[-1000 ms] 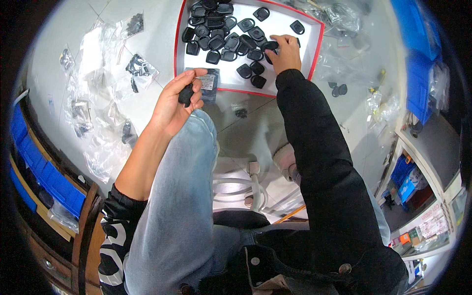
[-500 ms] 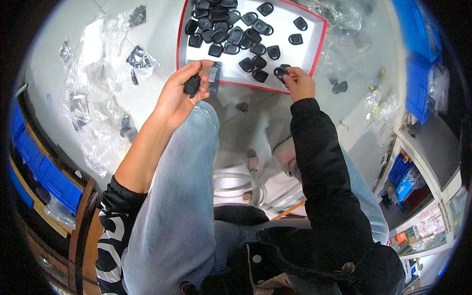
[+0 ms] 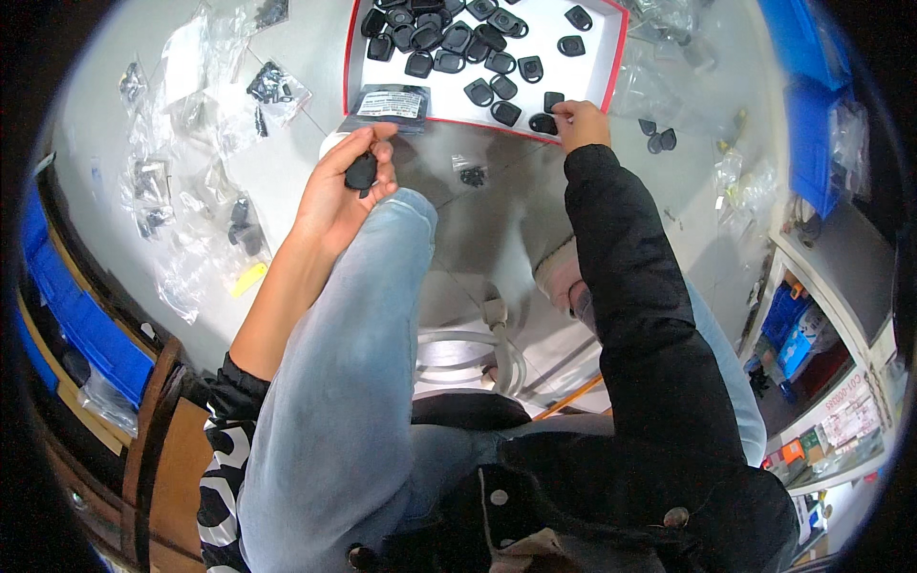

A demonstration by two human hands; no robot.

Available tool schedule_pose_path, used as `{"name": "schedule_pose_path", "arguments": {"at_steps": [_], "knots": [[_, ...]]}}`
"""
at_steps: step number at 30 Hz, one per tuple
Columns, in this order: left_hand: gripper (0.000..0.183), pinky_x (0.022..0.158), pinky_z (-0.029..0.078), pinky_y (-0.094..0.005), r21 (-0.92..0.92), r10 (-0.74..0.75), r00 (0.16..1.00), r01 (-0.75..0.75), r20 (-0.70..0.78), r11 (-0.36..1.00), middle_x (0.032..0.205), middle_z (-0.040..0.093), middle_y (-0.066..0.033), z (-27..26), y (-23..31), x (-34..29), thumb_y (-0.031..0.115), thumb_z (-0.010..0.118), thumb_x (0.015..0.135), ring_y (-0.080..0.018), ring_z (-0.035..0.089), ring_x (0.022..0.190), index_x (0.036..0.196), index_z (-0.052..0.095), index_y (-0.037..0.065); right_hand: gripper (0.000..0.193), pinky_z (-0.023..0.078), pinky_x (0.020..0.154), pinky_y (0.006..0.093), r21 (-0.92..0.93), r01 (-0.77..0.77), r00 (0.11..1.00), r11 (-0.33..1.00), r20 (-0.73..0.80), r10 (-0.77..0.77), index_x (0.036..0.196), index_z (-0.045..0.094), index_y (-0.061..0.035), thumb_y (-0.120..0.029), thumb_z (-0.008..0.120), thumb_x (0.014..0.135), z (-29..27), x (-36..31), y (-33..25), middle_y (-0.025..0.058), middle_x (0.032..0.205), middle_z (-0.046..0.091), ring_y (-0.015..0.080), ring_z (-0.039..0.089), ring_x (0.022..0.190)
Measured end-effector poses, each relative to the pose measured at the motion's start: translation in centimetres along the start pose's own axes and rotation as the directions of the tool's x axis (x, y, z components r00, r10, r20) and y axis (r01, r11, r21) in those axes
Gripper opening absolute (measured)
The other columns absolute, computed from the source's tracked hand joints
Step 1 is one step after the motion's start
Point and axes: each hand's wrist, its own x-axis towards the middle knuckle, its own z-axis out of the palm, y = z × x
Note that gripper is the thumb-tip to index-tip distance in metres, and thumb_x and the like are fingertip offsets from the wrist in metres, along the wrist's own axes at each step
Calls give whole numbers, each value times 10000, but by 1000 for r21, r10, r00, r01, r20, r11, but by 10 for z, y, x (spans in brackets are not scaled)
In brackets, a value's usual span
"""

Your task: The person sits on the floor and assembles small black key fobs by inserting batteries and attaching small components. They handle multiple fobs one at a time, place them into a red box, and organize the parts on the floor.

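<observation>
My left hand (image 3: 330, 191) is curled around a black car key fob shell (image 3: 361, 173), above my left knee. At the near right corner of a shallow white box with a red rim (image 3: 583, 73), the fingers of my right hand (image 3: 585, 126) pinch another black fob shell (image 3: 543, 124) by its edge. Several similar black fob shells (image 3: 457, 38) lie in the box, heaped at the left and spread out toward the right. Beside my left fingertips, a small plastic bag with a white label (image 3: 392, 102) rests at the box's near left edge.
Clear plastic bags of small dark parts (image 3: 270, 84) cover the floor on the left. A little bag of black bits (image 3: 471, 176) lies in front of the box. Loose fob shells (image 3: 659, 139) sit right of it. Blue bins (image 3: 814, 143) and a shelf unit (image 3: 821, 315) border the right side.
The view has shifted, so the box sits higher in the picture. My right hand has lowered its fob shell toward the box's near edge. My left hand keeps its hold.
</observation>
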Motion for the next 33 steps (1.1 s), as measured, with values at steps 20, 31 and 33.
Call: {"name": "schedule_pose_path", "arguments": {"at_steps": [20, 31, 33], "knots": [[223, 512, 386, -247, -36, -73, 984, 68, -161, 997, 669, 490, -30, -17, -14, -4, 175, 450, 858, -102, 413, 524, 949, 543, -8, 247, 463, 711, 341, -161, 35, 924, 986, 380, 29, 817, 612, -102, -244, 702, 636, 4, 15, -62, 90, 872, 580, 236, 575, 819], [216, 520, 383, -225, -14, -77, 988, 75, -136, 997, 687, 483, -9, -18, -15, -3, 181, 472, 852, -89, 418, 552, 968, 539, 12, 221, 448, 655, 348, 106, 95, 995, 990, -31, -92, 746, 496, -47, -39, 668, 607, -1, 19, -20, 106, 788, 475, 254, 537, 724], [222, 523, 387, -241, -36, -82, 984, 77, -156, 996, 681, 488, -20, -19, -15, -3, 171, 457, 853, -98, 418, 542, 962, 543, -2, 207, 451, 646, 330, 212, 2, 999, 977, -43, 7, 719, 505, -37, -23, 675, 601, -2, 11, -14, 93, 766, 475, 226, 544, 709]]}}
